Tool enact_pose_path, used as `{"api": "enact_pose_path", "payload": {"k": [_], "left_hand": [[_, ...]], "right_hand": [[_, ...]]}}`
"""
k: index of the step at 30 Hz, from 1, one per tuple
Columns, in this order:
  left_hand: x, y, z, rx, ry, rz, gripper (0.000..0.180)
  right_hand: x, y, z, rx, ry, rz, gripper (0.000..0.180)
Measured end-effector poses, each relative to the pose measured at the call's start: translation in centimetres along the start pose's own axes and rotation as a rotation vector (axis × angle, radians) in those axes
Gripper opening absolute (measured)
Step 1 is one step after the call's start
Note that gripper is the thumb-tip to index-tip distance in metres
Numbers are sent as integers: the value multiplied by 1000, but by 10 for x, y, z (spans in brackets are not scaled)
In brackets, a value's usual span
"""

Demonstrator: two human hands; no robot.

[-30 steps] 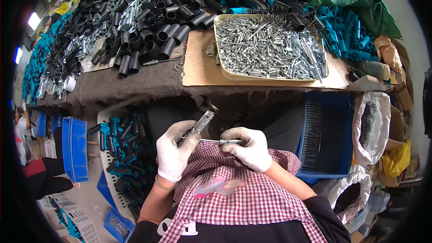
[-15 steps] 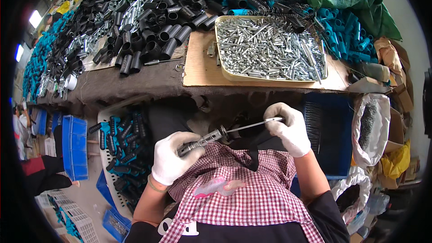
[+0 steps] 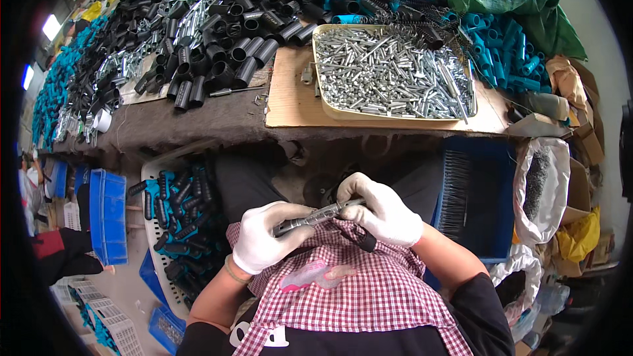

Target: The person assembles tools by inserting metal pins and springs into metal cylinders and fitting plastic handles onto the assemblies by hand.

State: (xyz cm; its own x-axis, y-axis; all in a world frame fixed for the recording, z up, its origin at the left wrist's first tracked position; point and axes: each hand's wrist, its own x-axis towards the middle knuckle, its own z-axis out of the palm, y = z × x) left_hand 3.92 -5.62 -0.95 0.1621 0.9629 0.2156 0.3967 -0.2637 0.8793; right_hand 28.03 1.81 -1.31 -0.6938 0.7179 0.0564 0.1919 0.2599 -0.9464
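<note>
Over my lap, my left hand in a white glove is closed around a slim grey metal tube assembly with slots along its side. The tube lies tilted, its right end a little higher. My gloved right hand is closed at that right end, fingers and thumb pinched there. A thin rod seen earlier is hidden, so I cannot tell whether it is inside the tube or in my right hand. Below both hands spreads a red checked apron.
Ahead, a cream tray of small metal pins stands on a board beside piled black tubes. A white basket of blue-and-black handles is at left. At right are a blue bin with thin dark rods and a white sack.
My right hand has moved left and slightly down, from out along the thin rod to the tube's end. The rod no longer shows between my hands. My left hand has shifted slightly right.
</note>
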Motion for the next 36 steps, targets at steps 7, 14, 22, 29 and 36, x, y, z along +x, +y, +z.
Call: {"api": "enact_pose_path", "payload": {"k": [7,14,22,29,36], "left_hand": [[-1,2,0,12,14,-55,25],[-2,-6,4,72,-4,15,26],[-2,-12,-5,-34,103,26,23],[0,-29,-30,-29,243,5,25],[-5,-47,-44,-50,285,-41,25]], "right_hand": [[-7,18,17,650,89,147,46],[-4,27,57,747,170,172,56],[21,1,32,597,-36,83,79],[126,-65,-55,-270,215,-203,29],[315,-49,-94,-855,185,-251,22]]}}
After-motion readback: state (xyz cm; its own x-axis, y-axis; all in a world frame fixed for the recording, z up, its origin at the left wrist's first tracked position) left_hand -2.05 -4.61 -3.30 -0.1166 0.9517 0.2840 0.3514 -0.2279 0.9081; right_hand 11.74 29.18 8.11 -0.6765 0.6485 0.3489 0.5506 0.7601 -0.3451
